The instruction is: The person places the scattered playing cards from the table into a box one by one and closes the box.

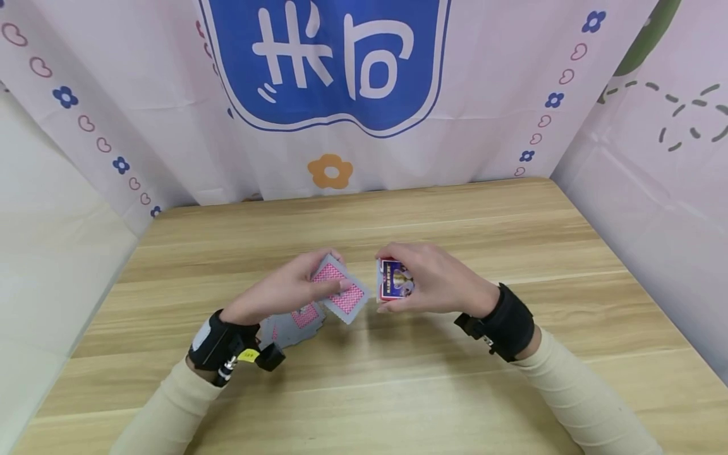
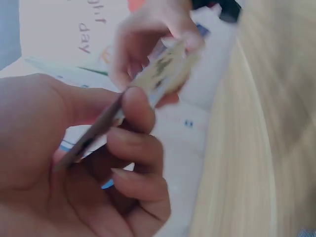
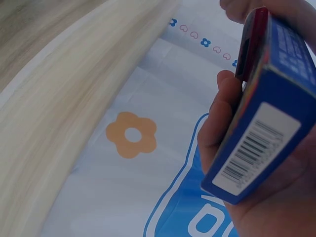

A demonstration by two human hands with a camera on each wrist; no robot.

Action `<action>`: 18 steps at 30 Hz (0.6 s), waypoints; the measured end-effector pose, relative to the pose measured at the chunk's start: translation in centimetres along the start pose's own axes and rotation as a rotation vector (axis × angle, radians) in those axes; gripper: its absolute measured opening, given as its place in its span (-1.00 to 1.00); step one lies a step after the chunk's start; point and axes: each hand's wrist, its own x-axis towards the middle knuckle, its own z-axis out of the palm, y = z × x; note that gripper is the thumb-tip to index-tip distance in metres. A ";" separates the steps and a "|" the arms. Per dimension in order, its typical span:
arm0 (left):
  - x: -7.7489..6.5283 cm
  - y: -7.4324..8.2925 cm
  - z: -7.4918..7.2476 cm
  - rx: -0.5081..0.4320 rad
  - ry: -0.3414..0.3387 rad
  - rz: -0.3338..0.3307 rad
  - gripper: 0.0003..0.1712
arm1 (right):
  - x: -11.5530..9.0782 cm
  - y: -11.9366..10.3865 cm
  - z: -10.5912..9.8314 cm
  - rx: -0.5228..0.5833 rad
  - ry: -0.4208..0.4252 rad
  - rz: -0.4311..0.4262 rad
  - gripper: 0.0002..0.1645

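My left hand (image 1: 292, 284) pinches some playing cards (image 1: 348, 298) with pink patterned backs and pale borders, the thumb lying across the top. Seen nearly edge-on in the left wrist view, the held cards (image 2: 94, 131) have the curled fingers beneath them. Just to the right, my right hand (image 1: 443, 281) grips a small blue and red card box (image 1: 396, 280) from both sides. A white barcode label marks the end of this box (image 3: 247, 153) in the right wrist view. Loose cards (image 1: 301, 319) with the same backs lie spread on the table below my left hand, partly hidden by it.
The wooden table (image 1: 364, 398) extends around both hands. A white printed cloth (image 1: 398, 158) with a blue emblem and an orange flower hangs along the table's far edge. Pale cloth walls (image 1: 654, 208) close in the sides. Black straps with small cameras circle both wrists.
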 end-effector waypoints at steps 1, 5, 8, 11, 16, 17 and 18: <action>-0.1 0.2 0.0 -0.035 0.002 -0.005 -0.72 | 0.0 0.0 0.0 0.000 0.001 0.000 -0.13; -0.5 0.7 0.3 -0.137 0.013 -0.006 -0.72 | -0.1 -0.1 0.2 0.006 -0.004 -0.004 -0.12; -0.5 1.0 0.5 -0.147 0.049 -0.005 -0.71 | -0.1 -0.2 0.3 0.011 -0.016 -0.007 -0.09; -0.4 1.2 0.9 -0.124 0.105 -0.009 -0.72 | -0.1 -0.2 0.4 0.013 -0.027 0.000 -0.08; -0.2 1.7 2.0 -0.134 0.216 0.010 -0.72 | -0.1 -0.4 0.3 0.003 -0.027 0.011 -0.08; -0.1 1.8 2.4 -0.144 0.238 0.019 -0.71 | -0.1 -0.4 0.3 0.002 -0.025 0.012 -0.08; 0.0 1.8 2.8 -0.155 0.262 0.032 -0.71 | -0.1 -0.4 0.3 0.006 -0.025 0.009 -0.09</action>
